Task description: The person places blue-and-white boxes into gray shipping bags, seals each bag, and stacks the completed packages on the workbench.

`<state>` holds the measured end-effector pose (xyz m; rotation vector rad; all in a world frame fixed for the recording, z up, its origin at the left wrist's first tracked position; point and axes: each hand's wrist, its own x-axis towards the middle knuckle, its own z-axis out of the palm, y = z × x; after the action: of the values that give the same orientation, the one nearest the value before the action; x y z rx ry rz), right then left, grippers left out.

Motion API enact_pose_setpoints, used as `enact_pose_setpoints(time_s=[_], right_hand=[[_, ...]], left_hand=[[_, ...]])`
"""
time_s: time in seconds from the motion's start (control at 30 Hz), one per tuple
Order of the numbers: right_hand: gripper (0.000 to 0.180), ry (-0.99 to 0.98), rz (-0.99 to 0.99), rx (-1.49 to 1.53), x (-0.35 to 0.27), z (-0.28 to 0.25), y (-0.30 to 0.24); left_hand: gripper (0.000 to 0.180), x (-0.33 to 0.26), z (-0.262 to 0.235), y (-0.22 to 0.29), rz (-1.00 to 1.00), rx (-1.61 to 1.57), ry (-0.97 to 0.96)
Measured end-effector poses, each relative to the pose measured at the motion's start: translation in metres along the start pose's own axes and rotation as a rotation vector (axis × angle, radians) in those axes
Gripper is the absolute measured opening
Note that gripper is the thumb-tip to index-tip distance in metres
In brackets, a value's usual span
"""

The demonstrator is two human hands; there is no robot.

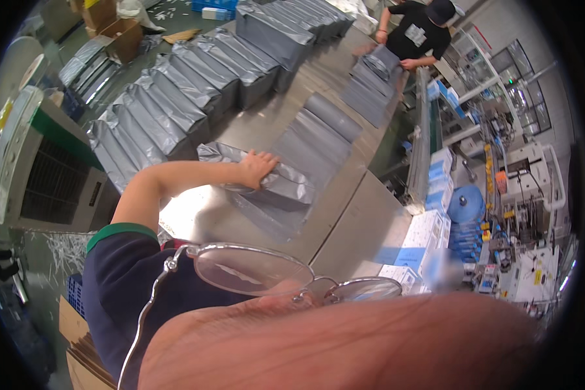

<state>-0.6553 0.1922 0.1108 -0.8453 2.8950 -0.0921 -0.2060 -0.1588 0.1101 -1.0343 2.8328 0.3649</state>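
My left hand [258,170] lies on a folded grey plastic bag package [289,187] on the metal worktable, fingers stretched and apart. More of the shiny grey plastic shows on both sides of the hand. Flat grey plastic bags [312,146] are spread out beneath and beyond the package. My right hand is not in view.
A long row of filled grey bags [175,97] stands along the table's left side. At the far end, a co-worker [416,32] handles a stack of grey bags [374,78]. White-and-blue boxes [426,237] and machinery [526,188] stand on the right.
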Motion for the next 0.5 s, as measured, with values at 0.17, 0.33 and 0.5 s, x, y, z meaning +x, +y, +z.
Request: enact_pose_setpoints(time_s=[0.17,0.33,0.5], right_hand=[[0.076,0.126,-0.239,0.015,-0.093,-0.082,-0.084],[0.058,0.226,-1.032,0.018,-0.116,-0.042,-0.200],[0.041,0.315,-1.573,0.125,-0.128,0.052,-0.281]], left_hand=[[0.084,-0.006,-0.116,-0.018,0.201,0.119,0.181],[0.069,0.040,-0.226,-0.121,0.149,0.134,0.363],[0.072,0.090,-0.232,-0.253,-0.070,0.505,0.430]])
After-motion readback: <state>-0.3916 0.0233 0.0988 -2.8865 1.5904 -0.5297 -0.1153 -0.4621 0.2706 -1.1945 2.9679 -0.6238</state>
